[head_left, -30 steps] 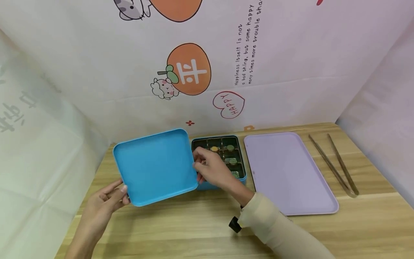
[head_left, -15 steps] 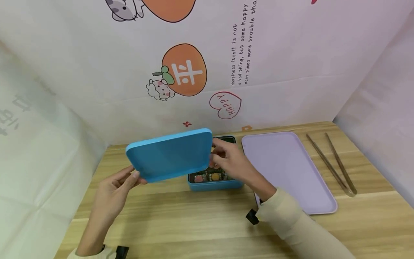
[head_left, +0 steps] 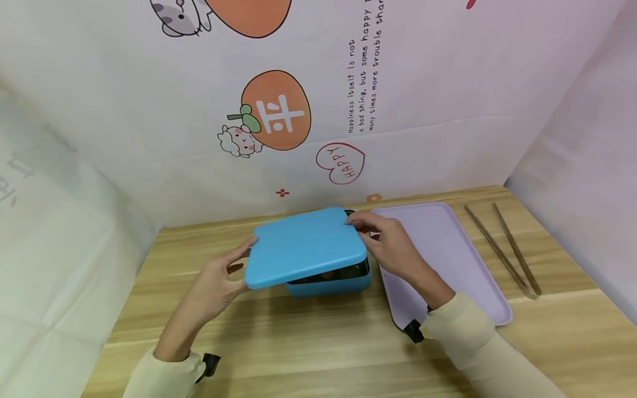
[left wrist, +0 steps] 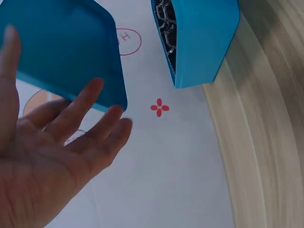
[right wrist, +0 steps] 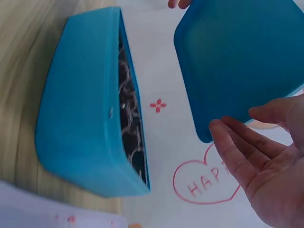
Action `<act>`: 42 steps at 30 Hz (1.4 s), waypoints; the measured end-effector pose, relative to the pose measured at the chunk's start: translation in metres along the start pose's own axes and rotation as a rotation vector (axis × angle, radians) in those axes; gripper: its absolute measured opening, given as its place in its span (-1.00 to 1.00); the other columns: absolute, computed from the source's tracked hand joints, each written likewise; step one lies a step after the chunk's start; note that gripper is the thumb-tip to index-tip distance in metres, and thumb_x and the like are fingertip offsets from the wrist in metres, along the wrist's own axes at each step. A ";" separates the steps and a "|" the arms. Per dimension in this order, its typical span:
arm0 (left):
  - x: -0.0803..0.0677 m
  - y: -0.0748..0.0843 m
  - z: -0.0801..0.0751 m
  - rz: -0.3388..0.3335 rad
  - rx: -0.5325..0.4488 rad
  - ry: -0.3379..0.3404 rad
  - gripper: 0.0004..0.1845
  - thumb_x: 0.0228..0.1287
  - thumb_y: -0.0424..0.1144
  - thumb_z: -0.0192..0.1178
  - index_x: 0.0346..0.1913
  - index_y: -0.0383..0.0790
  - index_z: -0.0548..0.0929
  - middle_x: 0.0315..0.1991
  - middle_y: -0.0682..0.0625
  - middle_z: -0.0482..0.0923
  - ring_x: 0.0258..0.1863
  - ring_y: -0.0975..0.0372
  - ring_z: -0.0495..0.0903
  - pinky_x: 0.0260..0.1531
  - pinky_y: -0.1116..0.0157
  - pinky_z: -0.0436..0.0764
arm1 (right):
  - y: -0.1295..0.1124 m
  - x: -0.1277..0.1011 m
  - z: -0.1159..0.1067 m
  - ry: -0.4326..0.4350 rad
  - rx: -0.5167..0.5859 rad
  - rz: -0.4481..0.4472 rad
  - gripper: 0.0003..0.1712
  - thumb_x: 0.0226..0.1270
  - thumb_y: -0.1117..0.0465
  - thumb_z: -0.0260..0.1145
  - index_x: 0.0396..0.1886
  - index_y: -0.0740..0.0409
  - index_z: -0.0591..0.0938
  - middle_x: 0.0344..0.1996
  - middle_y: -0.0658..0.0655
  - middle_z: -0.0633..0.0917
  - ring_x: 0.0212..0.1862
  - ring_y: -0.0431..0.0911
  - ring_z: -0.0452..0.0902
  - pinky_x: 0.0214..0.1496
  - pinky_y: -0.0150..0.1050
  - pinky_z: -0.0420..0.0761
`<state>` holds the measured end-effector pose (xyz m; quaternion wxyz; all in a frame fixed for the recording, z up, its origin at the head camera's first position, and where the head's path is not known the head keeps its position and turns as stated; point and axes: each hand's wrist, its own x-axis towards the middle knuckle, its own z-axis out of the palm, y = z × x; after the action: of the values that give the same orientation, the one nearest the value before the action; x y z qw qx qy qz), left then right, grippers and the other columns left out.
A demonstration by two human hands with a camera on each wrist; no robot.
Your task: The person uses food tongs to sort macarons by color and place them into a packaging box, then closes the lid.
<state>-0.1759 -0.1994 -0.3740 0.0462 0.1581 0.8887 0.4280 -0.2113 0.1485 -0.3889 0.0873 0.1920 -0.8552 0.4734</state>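
A blue lid (head_left: 306,246), its outer face up, is held tilted over the blue box (head_left: 329,287). My left hand (head_left: 216,284) grips the lid's left side, fingers at its far corner and thumb at the near one. On the right side, my right hand (head_left: 393,246) holds the lid by its edge. From below, the wrist views show the hollow underside of the lid (left wrist: 61,47) and a gap between it and the box (right wrist: 83,102). Clear plastic edges show inside the box's dark opening; most of its contents are hidden under the lid.
A lilac tray (head_left: 438,243) lies right of the box, partly behind my right forearm. Metal tongs (head_left: 505,251) rest on the wooden table (head_left: 308,348) further right. A printed white cloth (head_left: 423,99) hangs behind the table.
Both hands have carried the lid rightward over the box and turned it from inner face showing to outer face up. It now covers most of the box's opening.
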 end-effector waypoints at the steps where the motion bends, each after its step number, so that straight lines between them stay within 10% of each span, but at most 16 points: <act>1: 0.002 -0.002 0.001 0.005 -0.010 -0.035 -0.08 0.35 -0.27 0.45 0.66 -0.18 0.18 0.59 -0.28 0.27 0.50 -0.23 0.39 0.43 -0.23 0.50 | 0.002 0.000 -0.001 0.001 -0.014 0.000 -0.68 0.54 0.43 0.23 0.17 0.14 0.71 0.12 0.25 0.77 0.13 0.16 0.73 0.09 0.17 0.79; 12: 0.027 -0.024 0.023 0.003 -0.008 -0.233 0.36 0.13 0.06 0.59 0.73 -0.16 -0.20 0.71 -0.24 -0.12 0.57 -0.26 0.26 0.47 -0.23 0.44 | 0.035 -0.011 -0.001 -0.070 -0.069 0.061 -0.56 0.49 0.51 0.19 0.30 0.24 0.62 0.20 0.32 0.71 0.22 0.25 0.67 0.18 0.22 0.76; 29: 0.037 -0.041 0.061 0.055 0.092 -0.155 0.11 0.23 -0.19 0.54 0.70 0.24 0.07 0.72 -0.06 -0.04 0.69 -0.09 0.01 0.56 -0.21 0.33 | 0.070 -0.023 -0.004 -0.395 -0.017 0.127 0.04 0.31 0.49 0.23 0.72 0.07 0.01 0.69 0.31 0.07 0.63 0.34 0.12 0.44 0.36 0.50; 42: 0.038 -0.046 0.079 0.005 0.053 -0.115 0.10 0.23 -0.21 0.53 0.69 0.26 0.07 0.72 -0.14 -0.10 0.68 -0.08 0.03 0.55 -0.18 0.37 | 0.074 -0.021 -0.002 -0.446 -0.043 0.170 0.26 0.29 0.16 0.55 0.75 0.10 -0.08 0.71 0.30 -0.05 0.68 0.32 -0.04 0.59 0.39 0.27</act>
<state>-0.2055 -0.1551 -0.4570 0.0921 0.1860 0.8950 0.3948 -0.2224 0.1906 -0.4527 -0.1398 0.2174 -0.8764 0.4064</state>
